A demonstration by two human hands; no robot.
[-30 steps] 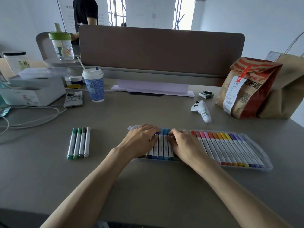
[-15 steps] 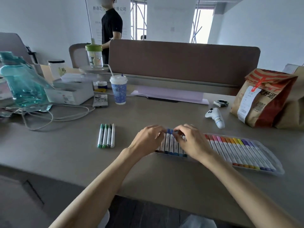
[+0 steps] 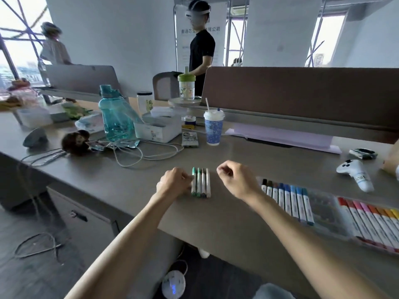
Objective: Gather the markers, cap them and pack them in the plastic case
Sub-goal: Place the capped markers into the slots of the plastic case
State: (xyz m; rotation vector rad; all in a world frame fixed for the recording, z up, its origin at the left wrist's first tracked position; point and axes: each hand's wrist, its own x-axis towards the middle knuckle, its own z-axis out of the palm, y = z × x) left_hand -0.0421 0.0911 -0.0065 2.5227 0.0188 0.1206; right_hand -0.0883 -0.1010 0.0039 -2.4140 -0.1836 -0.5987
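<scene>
Both hands at the four loose markers (image 3: 201,182) lying side by side on the tabletop (image 3: 237,152).
Left hand (image 3: 173,182) just left of the markers, fingers (image 3: 187,176) curled, tips against the outermost green one; pinch or touch, cannot tell. Right hand (image 3: 238,181) just right of them, fingers (image 3: 224,169) clenched, holding nothing. Plastic case (image 3: 323,209) farther right, holding capped markers in two groups.
</scene>
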